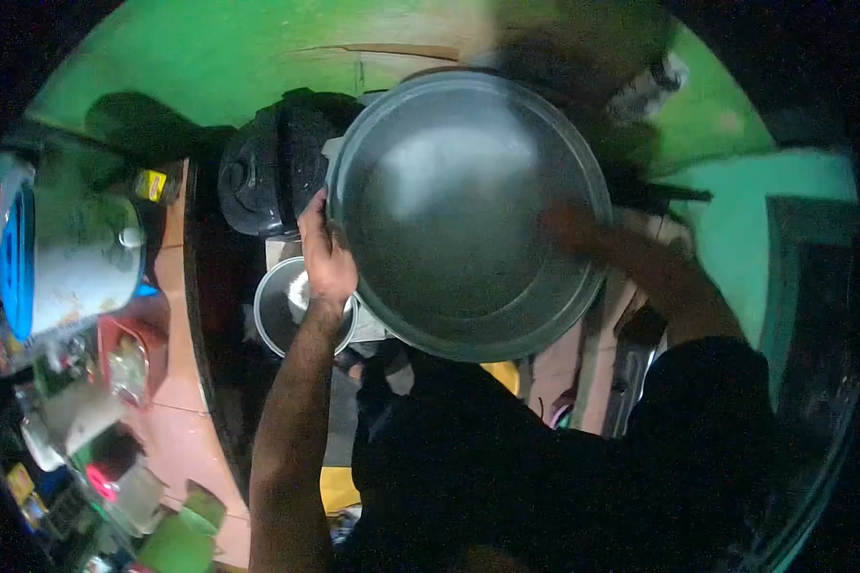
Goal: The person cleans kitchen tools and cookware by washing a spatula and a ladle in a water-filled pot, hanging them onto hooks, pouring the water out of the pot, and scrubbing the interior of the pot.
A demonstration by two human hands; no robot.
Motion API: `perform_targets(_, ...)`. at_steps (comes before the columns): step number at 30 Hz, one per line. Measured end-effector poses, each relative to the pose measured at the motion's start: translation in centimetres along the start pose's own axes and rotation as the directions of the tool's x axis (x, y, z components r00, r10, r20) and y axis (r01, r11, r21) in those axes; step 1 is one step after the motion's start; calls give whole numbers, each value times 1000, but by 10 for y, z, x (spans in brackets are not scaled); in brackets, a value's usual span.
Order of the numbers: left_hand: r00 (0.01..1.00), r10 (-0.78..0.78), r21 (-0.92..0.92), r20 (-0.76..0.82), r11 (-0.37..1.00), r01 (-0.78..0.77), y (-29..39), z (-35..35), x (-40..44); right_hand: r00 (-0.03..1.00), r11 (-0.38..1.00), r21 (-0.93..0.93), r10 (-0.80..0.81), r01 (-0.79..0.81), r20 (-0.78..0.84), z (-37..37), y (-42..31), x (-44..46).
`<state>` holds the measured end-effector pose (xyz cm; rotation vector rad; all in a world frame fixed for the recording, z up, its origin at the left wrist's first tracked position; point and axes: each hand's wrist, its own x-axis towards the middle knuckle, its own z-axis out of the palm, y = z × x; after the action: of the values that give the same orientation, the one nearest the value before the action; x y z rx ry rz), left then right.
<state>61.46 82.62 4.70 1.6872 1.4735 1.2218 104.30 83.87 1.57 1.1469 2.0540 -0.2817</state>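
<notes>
A large round grey metal basin (468, 220) is tilted up in front of me, its hollow inside facing me. My left hand (329, 250) grips its left rim, with the thumb side towards me and part of the fingers hidden behind the edge. Inside the basin, near its right wall, my right hand (575, 232) is smeared by motion. I cannot make out its fingers or anything in them. Below my left hand stands a smaller round metal pot (279, 304) with something white in it, partly covered by my forearm.
A black appliance (258, 177) stands behind the basin's left side. On the left, a white container with a blue lid (86, 253), a red bin (132, 353) and assorted clutter crowd a pink tiled surface (183, 406). A green wall (239, 57) closes off the back.
</notes>
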Motion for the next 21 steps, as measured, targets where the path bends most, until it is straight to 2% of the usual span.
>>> perform_targets(1,999,-45,-36,-8,998,45,0,1,0,994,991,123,48,-60,97,6,-25,-27)
perform_targets(2,996,-86,-72,-4,994,85,-1,3,-1,961,983,92,-174,158,213,15,-35,-23)
perform_targets(3,996,-91,-89,-18,992,89,-2,5,-3,866,927,100,-374,362,331,25,-40,-17)
perform_targets(4,997,-70,-82,-21,994,68,-5,5,-2,868,930,83,-365,359,337,6,-35,-18)
perform_targets(5,998,-50,-70,-24,996,49,-7,4,-1,915,988,57,-156,145,372,-30,-29,-19)
perform_targets(7,998,-39,-26,-51,999,38,-4,2,0,994,997,37,68,-71,85,-35,16,14)
perform_targets(8,998,-27,15,-57,1000,28,-2,3,-1,970,996,53,77,-66,-230,-12,63,46)
perform_targets(9,996,-80,-8,-40,997,80,-5,4,-1,927,933,339,18,119,-375,-6,96,75)
perform_targets(11,998,-32,-14,-50,999,32,-4,4,-1,873,752,592,45,290,-485,5,91,53)
perform_targets(12,998,-35,-34,-49,999,33,-7,6,-1,933,960,262,5,96,-359,-22,57,12)
perform_targets(13,998,-37,-76,-55,997,33,-12,8,0,985,993,120,4,17,-170,-34,36,-10)
perform_targets(15,993,-105,-109,-52,989,98,-7,8,0,994,978,209,0,-23,106,-29,-11,-48)
perform_targets(16,993,-105,-115,-55,989,98,-8,9,0,986,956,293,-24,-26,163,-23,-37,-64)
perform_targets(18,994,-104,-106,-33,989,100,-13,7,0,985,867,498,-76,-12,156,-29,-86,-92)
perform_targets(19,994,-104,-104,-30,989,100,-15,7,-1,982,843,538,-100,-2,160,-34,-91,-93)
perform_targets(21,995,-97,-118,-33,989,92,-16,9,1,889,871,491,-221,-5,401,-19,-56,-67)
